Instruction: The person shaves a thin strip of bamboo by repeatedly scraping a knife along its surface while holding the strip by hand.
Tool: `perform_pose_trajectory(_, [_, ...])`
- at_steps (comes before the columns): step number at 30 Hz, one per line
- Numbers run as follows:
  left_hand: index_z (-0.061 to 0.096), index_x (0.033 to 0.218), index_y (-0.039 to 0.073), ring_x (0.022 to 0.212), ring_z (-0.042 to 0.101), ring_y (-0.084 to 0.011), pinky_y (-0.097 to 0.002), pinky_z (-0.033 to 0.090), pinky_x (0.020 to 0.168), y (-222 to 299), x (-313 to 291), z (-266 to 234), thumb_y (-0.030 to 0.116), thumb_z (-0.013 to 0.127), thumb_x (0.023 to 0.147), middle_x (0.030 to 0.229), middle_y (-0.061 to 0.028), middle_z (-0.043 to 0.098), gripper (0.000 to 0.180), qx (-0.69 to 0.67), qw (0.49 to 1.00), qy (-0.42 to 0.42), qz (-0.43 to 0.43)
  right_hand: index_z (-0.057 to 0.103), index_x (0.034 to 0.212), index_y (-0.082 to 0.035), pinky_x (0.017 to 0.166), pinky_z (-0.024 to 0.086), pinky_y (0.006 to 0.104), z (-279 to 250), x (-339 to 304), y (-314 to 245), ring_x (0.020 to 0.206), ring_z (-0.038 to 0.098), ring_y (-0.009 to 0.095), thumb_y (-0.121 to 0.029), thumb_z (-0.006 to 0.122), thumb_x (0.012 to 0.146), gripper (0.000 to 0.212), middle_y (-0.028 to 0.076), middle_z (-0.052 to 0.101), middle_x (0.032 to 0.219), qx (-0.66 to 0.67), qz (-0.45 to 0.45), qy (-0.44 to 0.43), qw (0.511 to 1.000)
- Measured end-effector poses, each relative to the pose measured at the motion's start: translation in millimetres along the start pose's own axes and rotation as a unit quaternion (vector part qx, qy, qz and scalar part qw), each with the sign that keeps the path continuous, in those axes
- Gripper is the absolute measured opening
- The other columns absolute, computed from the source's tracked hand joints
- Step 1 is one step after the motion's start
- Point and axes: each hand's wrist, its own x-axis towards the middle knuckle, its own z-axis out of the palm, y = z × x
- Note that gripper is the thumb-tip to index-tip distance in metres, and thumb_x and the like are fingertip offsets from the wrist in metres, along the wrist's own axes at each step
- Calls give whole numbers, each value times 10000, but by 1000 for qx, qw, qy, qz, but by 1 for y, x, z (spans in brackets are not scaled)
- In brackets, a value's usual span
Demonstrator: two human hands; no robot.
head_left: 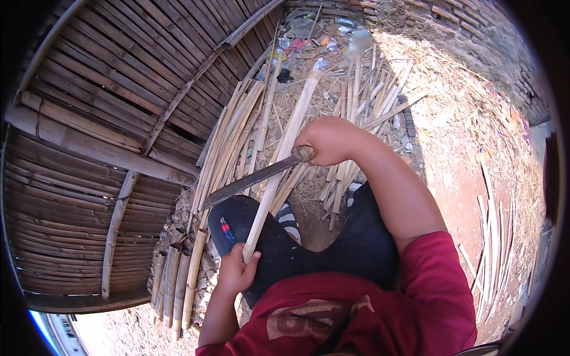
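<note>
My left hand [237, 270] is closed round the near end of a long pale bamboo strip [284, 155], which slants up and away from my left thigh. In my right hand [326, 141] is the handle of a machete [252, 178]. Its dark blade points to the left and lies across the strip, with the tip over my left knee. From this angle I cannot tell whether the edge touches the strip.
A bamboo slat wall [119, 89] rises on the left. Split bamboo strips [228, 139] lean along it, with cut bamboo poles [172, 285] nearby. More strips [356, 95] lie ahead among shavings, and thin ones [490, 249] at right. Litter [303, 41] and a brick wall [463, 24] are beyond.
</note>
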Motion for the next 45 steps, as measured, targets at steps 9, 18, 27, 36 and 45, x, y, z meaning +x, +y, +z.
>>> perform_pose_trajectory(9, [613, 1084, -29, 733, 729, -375, -435, 537, 652, -15, 7, 3, 311, 685, 992, 757, -219, 692, 359, -88, 996, 24, -2, 747, 1044, -62, 842, 541, 471, 12, 4, 63, 950, 699, 405, -324, 828, 775, 385, 210, 731, 955, 92, 105, 71, 988])
perform_pose_trajectory(18, [615, 1070, -26, 690, 709, -388, -443, 524, 623, -14, 6, 3, 287, 692, 983, 709, -218, 672, 335, -54, 998, 2, -13, 736, 1082, -55, 854, 542, 472, 10, 8, 67, 981, 697, 402, -339, 826, 780, 424, 204, 733, 1004, 104, 107, 44, 988])
perform_pose_trajectory(27, [623, 1084, -30, 699, 712, -367, -431, 529, 646, 0, 9, -1, 257, 697, 976, 744, -225, 685, 315, -88, 996, 16, -10, 726, 1189, -71, 923, 542, 481, 14, 5, 67, 1063, 690, 401, -328, 819, 775, 496, 221, 727, 1109, 72, 125, 86, 986])
perform_pose_trajectory(36, [622, 1079, -27, 713, 711, -383, -438, 527, 650, -4, 5, -1, 234, 697, 970, 752, -224, 685, 293, -44, 999, 11, 5, 742, 1103, -66, 897, 547, 480, 14, 17, 45, 1029, 692, 404, -330, 839, 754, 448, 193, 731, 1062, 75, 54, -34, 995])
perform_pose_trajectory(45, [619, 1071, -26, 681, 705, -339, -432, 522, 635, -9, 8, 4, 235, 704, 970, 722, -198, 676, 292, -77, 997, 21, 7, 712, 1201, -6, 949, 531, 455, 11, -4, 97, 1078, 683, 409, -334, 832, 773, 552, 247, 720, 1135, 146, 189, 141, 961])
